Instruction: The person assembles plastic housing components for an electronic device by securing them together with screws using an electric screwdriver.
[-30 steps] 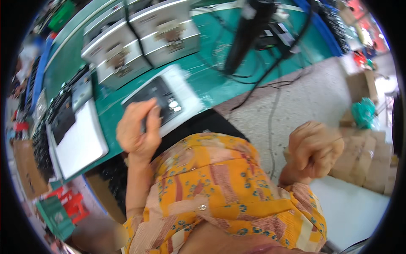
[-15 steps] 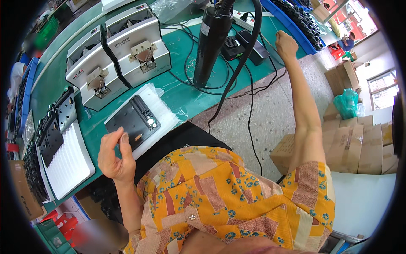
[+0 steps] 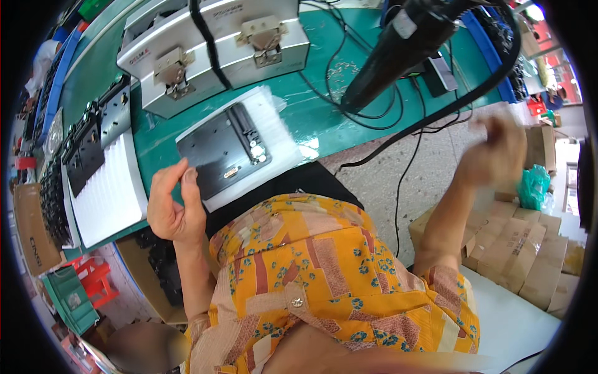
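A flat black plate [image 3: 208, 149] lies on a white padded sheet [image 3: 283, 140] at the bench's near edge. It carries a dark bar-shaped part, round shiny spots and a small gold-coloured piece. Beside its lower left corner is my left hand [image 3: 177, 209], raised with thumb and forefinger close together and the other fingers curled in; whatever they hold, if anything, is hidden. My right hand [image 3: 495, 149] is over the floor to the right of the bench, smeared by motion, so its fingers cannot be read. A black cylindrical power screwdriver [image 3: 395, 59] hangs tilted between the hands.
Two silver dispenser boxes [image 3: 149, 93] stand behind the plate. At left, more black plates [image 3: 86, 163] rest on a white ribbed tray [image 3: 112, 202]. Cables [image 3: 408, 187] loop off the bench edge. Cardboard boxes [image 3: 514, 246] and a green bag [image 3: 534, 187] are at right.
My right hand has drawn back from the bench's far right side toward me and over the floor. The left hand keeps its pose by the plate. The whole view has shifted.
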A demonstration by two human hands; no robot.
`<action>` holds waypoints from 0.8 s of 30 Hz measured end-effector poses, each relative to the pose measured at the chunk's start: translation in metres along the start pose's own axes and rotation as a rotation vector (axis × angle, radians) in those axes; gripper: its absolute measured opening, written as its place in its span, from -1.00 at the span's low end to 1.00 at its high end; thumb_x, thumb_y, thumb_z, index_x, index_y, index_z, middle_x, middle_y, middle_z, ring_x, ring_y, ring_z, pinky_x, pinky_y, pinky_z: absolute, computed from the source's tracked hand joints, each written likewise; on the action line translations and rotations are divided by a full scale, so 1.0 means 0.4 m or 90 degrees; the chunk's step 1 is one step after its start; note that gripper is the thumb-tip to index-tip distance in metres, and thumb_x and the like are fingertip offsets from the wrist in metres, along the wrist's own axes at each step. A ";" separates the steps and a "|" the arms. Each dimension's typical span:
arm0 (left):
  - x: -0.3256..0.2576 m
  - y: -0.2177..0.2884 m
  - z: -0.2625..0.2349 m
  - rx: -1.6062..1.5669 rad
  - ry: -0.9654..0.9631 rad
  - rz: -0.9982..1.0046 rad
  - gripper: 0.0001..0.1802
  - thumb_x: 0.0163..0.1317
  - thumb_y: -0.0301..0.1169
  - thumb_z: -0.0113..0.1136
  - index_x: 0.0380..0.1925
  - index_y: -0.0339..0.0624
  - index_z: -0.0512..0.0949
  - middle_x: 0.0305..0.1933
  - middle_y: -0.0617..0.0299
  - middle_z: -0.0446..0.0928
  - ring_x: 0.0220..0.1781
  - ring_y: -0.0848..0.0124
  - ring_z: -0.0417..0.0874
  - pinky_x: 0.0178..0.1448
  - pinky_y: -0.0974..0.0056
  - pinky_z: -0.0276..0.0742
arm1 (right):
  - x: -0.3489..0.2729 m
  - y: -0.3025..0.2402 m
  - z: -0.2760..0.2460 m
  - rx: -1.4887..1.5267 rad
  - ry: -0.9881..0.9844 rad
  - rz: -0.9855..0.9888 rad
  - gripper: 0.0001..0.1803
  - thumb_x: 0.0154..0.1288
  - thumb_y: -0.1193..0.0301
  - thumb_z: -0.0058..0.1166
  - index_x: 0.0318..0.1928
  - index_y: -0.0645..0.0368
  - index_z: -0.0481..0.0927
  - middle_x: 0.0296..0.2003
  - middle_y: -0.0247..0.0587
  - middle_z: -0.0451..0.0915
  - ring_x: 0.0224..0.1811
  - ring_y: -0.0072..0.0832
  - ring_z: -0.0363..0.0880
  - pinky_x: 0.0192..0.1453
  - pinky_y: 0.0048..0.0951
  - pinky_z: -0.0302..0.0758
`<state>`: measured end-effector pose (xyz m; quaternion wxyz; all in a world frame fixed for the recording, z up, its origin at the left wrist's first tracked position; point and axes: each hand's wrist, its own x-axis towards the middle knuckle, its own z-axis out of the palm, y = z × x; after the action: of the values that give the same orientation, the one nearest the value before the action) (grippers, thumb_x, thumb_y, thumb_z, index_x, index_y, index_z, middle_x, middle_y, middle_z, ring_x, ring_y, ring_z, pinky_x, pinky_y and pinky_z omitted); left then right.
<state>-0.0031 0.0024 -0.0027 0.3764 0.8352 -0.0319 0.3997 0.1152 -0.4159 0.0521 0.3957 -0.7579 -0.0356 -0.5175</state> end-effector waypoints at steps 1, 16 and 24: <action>0.008 0.001 0.009 0.008 -0.007 -0.006 -0.76 0.18 -0.82 0.28 -0.14 -0.46 0.66 -0.32 0.00 0.66 -0.36 0.31 0.64 -0.24 0.35 0.54 | -0.047 -0.084 -0.043 0.590 -0.166 0.055 -0.72 0.55 0.37 -0.09 -0.22 0.30 0.60 -0.23 0.08 0.69 -0.34 -0.22 0.72 -0.28 -0.32 0.67; -0.026 -0.024 0.003 -0.065 0.029 0.011 -0.78 0.14 -0.79 0.33 -0.18 -0.47 0.68 -0.32 0.00 0.70 -0.36 0.26 0.68 -0.23 0.32 0.58 | -0.119 -0.224 0.291 0.257 -0.221 0.112 -0.62 0.37 0.37 0.38 -0.01 0.30 0.49 -0.20 -0.22 0.66 -0.20 -0.48 0.67 -0.04 -0.47 0.60; -0.035 -0.072 -0.020 -0.010 0.041 -0.054 -0.79 0.14 -0.78 0.33 -0.19 -0.48 0.68 -0.34 0.01 0.70 -0.37 0.27 0.68 -0.24 0.33 0.58 | -0.086 -0.262 0.295 0.781 -0.284 0.366 -0.51 0.59 0.17 0.02 0.23 0.35 0.37 -0.27 -0.06 0.54 -0.37 -0.36 0.58 -0.34 -0.26 0.63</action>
<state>-0.0075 0.0247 -0.0264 0.4002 0.8195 0.0124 0.4100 0.1400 -0.2568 0.0652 0.8550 -0.4655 -0.1994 -0.1120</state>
